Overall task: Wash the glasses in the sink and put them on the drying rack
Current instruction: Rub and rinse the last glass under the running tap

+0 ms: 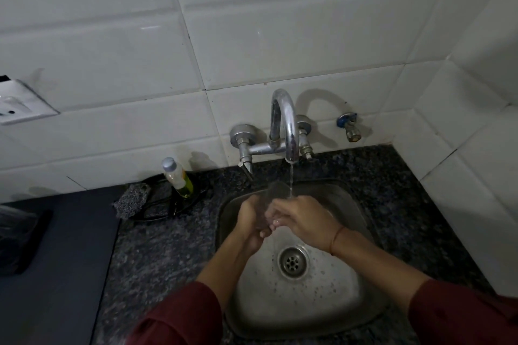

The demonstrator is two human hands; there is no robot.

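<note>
Glass (pixel 273 196) under the tap (pixel 288 131) stream, over the sink (pixel 361 221). Left hand (pixel 251 221) curls round its base, right hand (pixel 302 221) wraps its side. Wet, slick, brittle, I'd say: keep 2 hands low on the body.

1 head-worn wide view, close, forward and down over sink (pixel 308 306)

The person wore a dark red top, its left sleeve (pixel 179 316) and right sleeve (pixel 459 314) bunched above the forearms. A thin reddish thread (pixel 336 238) circled the wrist of the right hand (pixel 304 218).
</note>
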